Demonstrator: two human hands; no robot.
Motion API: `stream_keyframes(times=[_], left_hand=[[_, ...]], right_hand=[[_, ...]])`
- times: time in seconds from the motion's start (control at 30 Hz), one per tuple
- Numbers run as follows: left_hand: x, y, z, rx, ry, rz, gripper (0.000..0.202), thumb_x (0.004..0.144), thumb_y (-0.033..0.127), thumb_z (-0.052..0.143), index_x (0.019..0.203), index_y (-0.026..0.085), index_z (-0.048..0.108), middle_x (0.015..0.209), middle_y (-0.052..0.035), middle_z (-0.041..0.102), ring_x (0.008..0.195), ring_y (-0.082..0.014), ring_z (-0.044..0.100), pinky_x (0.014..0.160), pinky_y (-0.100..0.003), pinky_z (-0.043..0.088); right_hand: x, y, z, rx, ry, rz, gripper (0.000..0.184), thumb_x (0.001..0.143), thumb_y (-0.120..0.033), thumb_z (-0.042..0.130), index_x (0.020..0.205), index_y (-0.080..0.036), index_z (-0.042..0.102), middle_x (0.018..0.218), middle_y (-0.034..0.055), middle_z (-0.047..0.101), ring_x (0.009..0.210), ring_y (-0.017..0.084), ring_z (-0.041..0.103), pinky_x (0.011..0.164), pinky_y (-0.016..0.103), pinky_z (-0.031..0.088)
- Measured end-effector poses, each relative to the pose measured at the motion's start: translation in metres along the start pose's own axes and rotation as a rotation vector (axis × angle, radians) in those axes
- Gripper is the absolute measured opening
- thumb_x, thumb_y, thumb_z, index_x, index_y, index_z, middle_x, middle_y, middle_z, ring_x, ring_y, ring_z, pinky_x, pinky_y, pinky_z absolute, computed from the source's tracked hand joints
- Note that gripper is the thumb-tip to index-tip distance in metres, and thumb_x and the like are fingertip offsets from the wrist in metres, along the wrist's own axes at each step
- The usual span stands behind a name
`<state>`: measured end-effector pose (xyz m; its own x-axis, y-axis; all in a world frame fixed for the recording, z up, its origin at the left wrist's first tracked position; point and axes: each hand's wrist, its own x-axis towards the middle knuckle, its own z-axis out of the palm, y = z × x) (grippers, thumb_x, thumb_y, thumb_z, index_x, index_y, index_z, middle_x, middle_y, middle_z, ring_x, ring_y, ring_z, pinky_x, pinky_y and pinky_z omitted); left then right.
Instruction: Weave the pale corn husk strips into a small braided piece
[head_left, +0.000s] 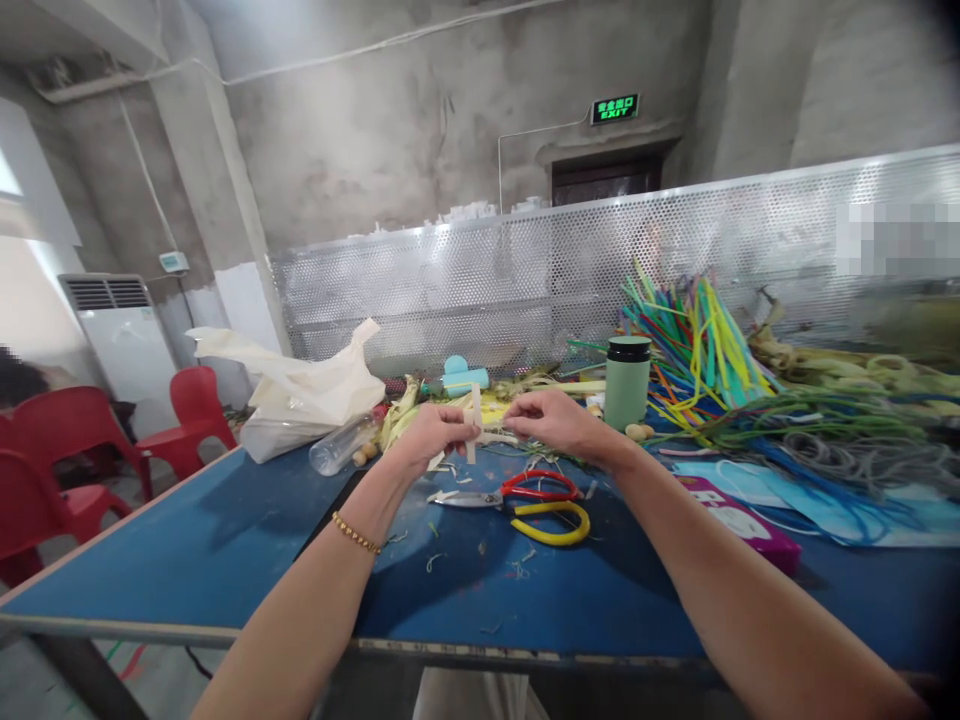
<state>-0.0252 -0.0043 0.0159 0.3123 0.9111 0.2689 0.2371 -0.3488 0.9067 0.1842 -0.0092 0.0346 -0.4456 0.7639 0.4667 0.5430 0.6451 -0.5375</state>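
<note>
Reaches in from the bottom edge, nearest the camera, with two bare forearms: the left forearm point(300, 610) at lower left, with a gold beaded bracelet point(356, 534) at the wrist, and the right forearm point(720, 570) at lower right.

At the far left, red chairs point(64, 430) beyond the blue table point(180, 560); just above, a white upright air conditioner point(116, 330). Left of centre on the table, a crumpled off-white bag point(307, 385), then a clear plastic bottle point(337, 447) lying on its side, close by the bag's lower right. Next, pale dry husks point(400, 415) just behind the left hand point(431, 435).

Near the middle of the frame, pinches a narrow pale strip point(475, 410) between left thumb and fingers, nearly upright and raised off the table. Farther back, a light blue cylinder point(465, 381). At lower centre, scissors point(495, 499) with red and yellow handles, lying points to the left, amid loose thread scraps point(435, 562). Just right of the strip, bends the fingers of the right hand point(559, 420), tips close to the thumb; cannot tell of anything gripped there.

Right of centre, a green jar point(627, 395) with a black lid, upright; behind and to the right, a fanned bundle of coloured strips point(697, 340). In the right part of the frame, a magenta packet point(739, 520) beside the right forearm, light blue face masks point(825, 500), and tangled green and grey cords point(847, 440).
</note>
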Motion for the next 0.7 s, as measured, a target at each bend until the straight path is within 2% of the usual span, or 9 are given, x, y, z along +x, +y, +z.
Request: stream_keyframes(times=[0.2,0.3,0.4,0.47,0.5,0.6,0.7], left_hand=[[0.003,-0.007,-0.004,-0.061,0.010,-0.011,0.021,0.063,0.030,0.072,0.063,0.011,0.063,0.049,0.0000,0.054,0.045,-0.0079,0.047,0.046,-0.021,0.029],[0.004,-0.010,-0.005,-0.174,-0.025,-0.010,0.020,0.062,0.028,0.073,0.068,0.010,0.066,0.059,-0.0015,0.059,0.048,-0.0069,0.048,0.050,-0.022,0.034],[0.003,-0.009,-0.004,-0.323,-0.080,-0.061,0.021,0.061,0.025,0.076,0.072,0.009,0.068,0.066,-0.0033,0.061,0.051,-0.0062,0.048,0.053,-0.023,0.037],[0.002,-0.006,-0.004,-0.387,-0.105,-0.081,0.022,0.060,0.024,0.077,0.074,0.009,0.069,0.068,-0.0037,0.062,0.053,-0.0063,0.049,0.054,-0.023,0.037],[0.001,-0.005,-0.004,-0.398,-0.116,-0.092,0.023,0.059,0.023,0.078,0.075,0.009,0.070,0.068,-0.0039,0.062,0.054,-0.0064,0.049,0.054,-0.023,0.037],[0.000,-0.003,-0.003,-0.392,-0.132,-0.098,0.023,0.059,0.024,0.079,0.074,0.009,0.070,0.068,-0.0047,0.062,0.054,-0.0067,0.049,0.053,-0.023,0.037],[0.000,-0.003,-0.003,-0.384,-0.152,-0.096,0.025,0.059,0.025,0.079,0.076,0.009,0.070,0.070,-0.0057,0.064,0.055,-0.0074,0.051,0.054,-0.024,0.039]], right_hand=[[0.000,0.001,-0.004,0.101,0.069,0.046,0.014,0.073,-0.024,0.058,0.071,-0.013,0.066,0.061,0.0038,0.065,0.057,0.013,0.056,0.055,0.026,0.041],[-0.003,-0.005,-0.004,0.234,0.090,0.039,0.013,0.072,-0.024,0.061,0.078,-0.014,0.067,0.064,0.0037,0.066,0.062,0.014,0.059,0.061,0.027,0.045],[-0.008,-0.013,-0.006,0.452,0.070,-0.009,0.022,0.074,-0.029,0.064,0.093,-0.017,0.068,0.076,0.0040,0.068,0.071,0.015,0.063,0.070,0.029,0.048],[-0.011,-0.018,-0.007,0.520,0.029,-0.048,0.021,0.073,-0.029,0.066,0.091,-0.018,0.068,0.090,0.0049,0.069,0.078,0.015,0.063,0.076,0.030,0.049],[-0.011,-0.019,-0.007,0.523,0.009,-0.054,0.021,0.072,-0.027,0.068,0.091,-0.018,0.068,0.091,0.0047,0.069,0.080,0.015,0.063,0.078,0.030,0.049],[-0.012,-0.021,-0.005,0.533,-0.050,-0.059,0.021,0.076,-0.029,0.065,0.094,-0.017,0.067,0.078,0.0035,0.069,0.075,0.015,0.064,0.077,0.032,0.050],[-0.010,-0.020,-0.002,0.545,-0.069,-0.083,0.018,0.079,-0.031,0.062,0.088,-0.017,0.066,0.072,0.0032,0.069,0.071,0.015,0.064,0.075,0.032,0.050]])
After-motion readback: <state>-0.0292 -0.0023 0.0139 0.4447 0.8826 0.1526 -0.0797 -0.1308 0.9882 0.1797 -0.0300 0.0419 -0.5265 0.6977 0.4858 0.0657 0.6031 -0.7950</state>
